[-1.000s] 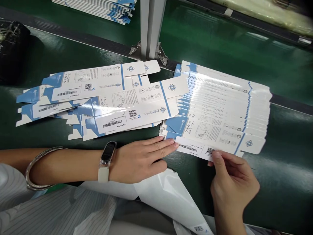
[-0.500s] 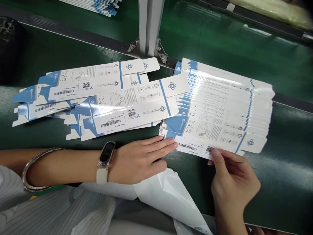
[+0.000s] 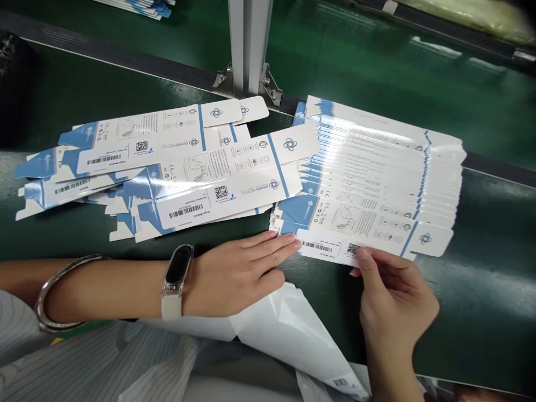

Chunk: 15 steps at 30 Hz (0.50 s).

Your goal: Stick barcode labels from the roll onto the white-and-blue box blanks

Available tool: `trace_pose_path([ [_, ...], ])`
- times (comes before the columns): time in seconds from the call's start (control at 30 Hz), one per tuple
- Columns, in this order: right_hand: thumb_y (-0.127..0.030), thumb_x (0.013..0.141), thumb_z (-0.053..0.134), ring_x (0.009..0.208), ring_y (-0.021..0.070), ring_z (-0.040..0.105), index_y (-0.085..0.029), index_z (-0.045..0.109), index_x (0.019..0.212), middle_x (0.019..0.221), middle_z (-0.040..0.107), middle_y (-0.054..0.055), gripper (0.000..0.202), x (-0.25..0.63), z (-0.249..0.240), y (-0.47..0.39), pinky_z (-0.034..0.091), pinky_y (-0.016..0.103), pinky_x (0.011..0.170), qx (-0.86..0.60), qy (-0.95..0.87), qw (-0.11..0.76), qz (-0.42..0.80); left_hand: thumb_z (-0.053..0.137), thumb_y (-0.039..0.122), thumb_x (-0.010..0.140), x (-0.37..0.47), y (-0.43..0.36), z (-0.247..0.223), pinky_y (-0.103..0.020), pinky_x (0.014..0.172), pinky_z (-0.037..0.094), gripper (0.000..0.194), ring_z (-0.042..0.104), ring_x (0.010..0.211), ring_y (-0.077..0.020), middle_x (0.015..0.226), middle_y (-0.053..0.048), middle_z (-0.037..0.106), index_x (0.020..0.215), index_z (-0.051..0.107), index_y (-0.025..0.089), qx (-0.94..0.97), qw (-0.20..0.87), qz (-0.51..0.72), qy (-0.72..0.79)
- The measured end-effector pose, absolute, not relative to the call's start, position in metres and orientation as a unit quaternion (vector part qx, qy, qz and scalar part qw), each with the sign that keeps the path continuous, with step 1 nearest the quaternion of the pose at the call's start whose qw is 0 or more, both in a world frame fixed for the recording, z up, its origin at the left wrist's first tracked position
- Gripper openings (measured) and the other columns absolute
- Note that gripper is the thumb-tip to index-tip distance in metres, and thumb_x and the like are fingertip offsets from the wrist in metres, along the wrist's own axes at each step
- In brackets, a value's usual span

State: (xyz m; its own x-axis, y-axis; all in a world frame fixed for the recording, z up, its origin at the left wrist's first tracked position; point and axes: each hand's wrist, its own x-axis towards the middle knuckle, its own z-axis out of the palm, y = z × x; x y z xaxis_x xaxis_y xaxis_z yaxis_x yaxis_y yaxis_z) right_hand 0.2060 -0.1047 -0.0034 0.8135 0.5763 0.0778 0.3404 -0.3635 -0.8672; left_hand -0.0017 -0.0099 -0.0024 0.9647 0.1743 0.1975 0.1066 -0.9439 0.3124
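Note:
A fanned stack of flat, unfolded white and blue cartons [image 3: 377, 178] lies on the green table, right of centre. Along the near edge of its front carton runs a white label [image 3: 330, 248] with a barcode and a QR code. My left hand [image 3: 238, 273] lies flat with fingers stretched out, the fingertips on the label's left end and the carton's corner. Between thumb and fingers of my right hand [image 3: 396, 304] is the label's right part, by the QR code. More flat cartons [image 3: 226, 167] lie in a loose pile on the left, several with such labels on them.
A white glossy sheet [image 3: 288, 318] with a printed label near its tip hangs over the table's near edge at my lap. A metal post [image 3: 249, 50] with brackets stands behind the cartons. Another carton stack [image 3: 142, 6] and a dark object [image 3: 14, 84] are at the upper left.
The whole view has shifted slightly. Both hands keep nearly the same place on the label and carton.

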Motion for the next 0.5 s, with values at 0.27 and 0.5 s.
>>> trace_pose_path([
  [0.27, -0.038, 0.073, 0.068, 0.058, 0.0123, 0.06, -0.017, 0.067, 0.084, 0.075, 0.067, 0.003, 0.024, 0.2048, -0.0049, -0.1059, 0.049, 0.026, 0.055, -0.837, -0.338, 0.423, 0.076, 0.041, 0.015, 0.092, -0.0011, -0.0121, -0.006, -0.037, 0.116, 0.026, 0.025, 0.022, 0.137, -0.0226, 0.142, -0.014, 0.035, 0.107, 0.058, 0.007, 0.981, 0.14, 0.107, 0.086],
  [0.5, -0.034, 0.081, 0.06, 0.062, 0.0125, 0.06, -0.017, 0.065, 0.086, 0.076, 0.066, 0.003, 0.019, 0.206, -0.0093, -0.1067, 0.045, 0.025, 0.059, -0.831, -0.459, 0.31, -0.048, 0.037, 0.015, 0.093, -0.0014, -0.0109, -0.009, -0.033, 0.117, 0.023, 0.028, 0.021, 0.138, -0.0212, 0.143, -0.014, 0.034, 0.107, 0.059, 0.006, 0.981, 0.141, 0.103, 0.087],
])
